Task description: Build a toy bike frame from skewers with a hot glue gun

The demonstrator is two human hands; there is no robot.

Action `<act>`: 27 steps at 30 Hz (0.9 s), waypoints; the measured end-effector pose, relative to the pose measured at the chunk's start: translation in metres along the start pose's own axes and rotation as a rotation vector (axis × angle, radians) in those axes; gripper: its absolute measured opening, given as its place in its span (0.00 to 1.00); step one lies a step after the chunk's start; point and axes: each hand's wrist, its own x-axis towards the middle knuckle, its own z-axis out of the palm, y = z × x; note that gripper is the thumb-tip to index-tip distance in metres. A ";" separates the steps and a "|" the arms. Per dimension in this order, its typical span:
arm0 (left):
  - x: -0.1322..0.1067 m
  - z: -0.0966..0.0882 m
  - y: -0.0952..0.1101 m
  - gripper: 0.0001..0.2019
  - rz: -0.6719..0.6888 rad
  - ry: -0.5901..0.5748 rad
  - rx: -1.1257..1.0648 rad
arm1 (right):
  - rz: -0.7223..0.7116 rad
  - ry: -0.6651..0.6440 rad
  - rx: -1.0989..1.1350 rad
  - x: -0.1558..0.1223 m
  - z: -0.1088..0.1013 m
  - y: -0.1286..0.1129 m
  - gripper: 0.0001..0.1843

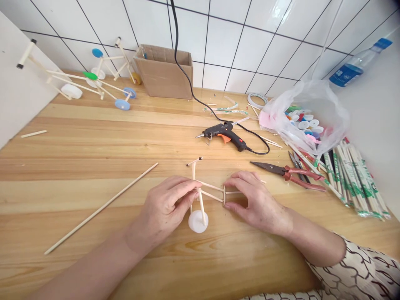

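Observation:
A small tricycle-like model frame (212, 195) made of wooden sticks stands in the middle of the table. My left hand (170, 200) pinches its upright part, thumb and forefinger together. Below those fingers is a white bottle-cap wheel (198, 221), and a short dark-tipped handlebar (194, 161) sticks up at the far side. My right hand (253, 200) has thumb and fingers at the two ends of the short cross stick (224, 195) on the frame's right. Another thin stick (234, 192) runs from that cross stick under my right palm, where it is partly hidden.
A black glue gun (223, 134) with its cord lies behind the frame. Pliers (287, 171), wrapped chopsticks (356, 179) and a plastic bag (309, 116) of bottle caps are at right. One long stick (101, 208) lies left. Finished-looking stick models (93, 79) stand beside a cardboard box (165, 75).

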 end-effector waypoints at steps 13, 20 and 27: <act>0.001 0.001 0.001 0.07 -0.002 0.016 0.000 | -0.022 0.017 0.009 0.000 0.003 0.001 0.15; -0.001 0.001 -0.002 0.09 0.025 0.026 -0.001 | -0.008 0.002 0.001 0.000 0.001 0.000 0.16; -0.005 0.002 -0.003 0.16 0.053 0.018 -0.006 | -0.007 0.001 0.003 -0.001 -0.001 0.001 0.16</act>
